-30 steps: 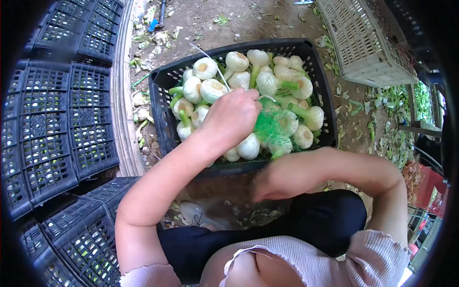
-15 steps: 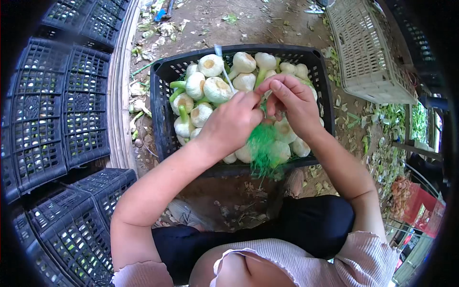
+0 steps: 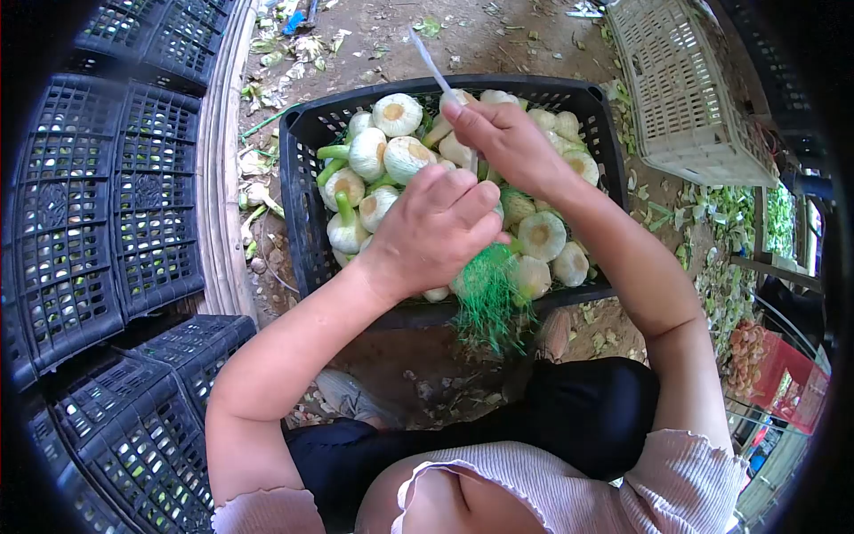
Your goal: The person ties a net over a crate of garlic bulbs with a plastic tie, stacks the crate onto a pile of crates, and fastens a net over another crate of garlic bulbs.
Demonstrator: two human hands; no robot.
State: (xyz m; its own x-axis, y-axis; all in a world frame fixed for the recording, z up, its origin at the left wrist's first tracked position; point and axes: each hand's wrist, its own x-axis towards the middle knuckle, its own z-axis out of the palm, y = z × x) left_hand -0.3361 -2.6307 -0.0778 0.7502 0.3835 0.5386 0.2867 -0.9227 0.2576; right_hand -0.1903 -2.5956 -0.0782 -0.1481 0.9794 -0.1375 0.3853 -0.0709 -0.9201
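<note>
A black crate (image 3: pixel 298 214) holds several white bulbs (image 3: pixel 397 114) with green stems. Above its middle, my left hand (image 3: pixel 436 227) is closed round the gathered green netting (image 3: pixel 491 298), whose loose end hangs over the crate's near rim. My right hand (image 3: pixel 507 142) is a little farther up and to the right, its thumb and fingers pinched on a thin white strip (image 3: pixel 431 62). The strip's free end points up and to the left past the far rim. Where the strip meets the netting is hidden by my left hand.
Stacked black crates (image 3: pixel 116 205) stand at the left beside pale poles (image 3: pixel 227 178). A white crate (image 3: pixel 685 98) is at the upper right. Leaf scraps lie over the dirt floor (image 3: pixel 382 44). At the right is a red basket (image 3: pixel 790 383).
My right hand has come up from below the crate to the netting, then moved up and left with the white strip. My left hand has shifted slightly down, and the netting's end now hangs lower.
</note>
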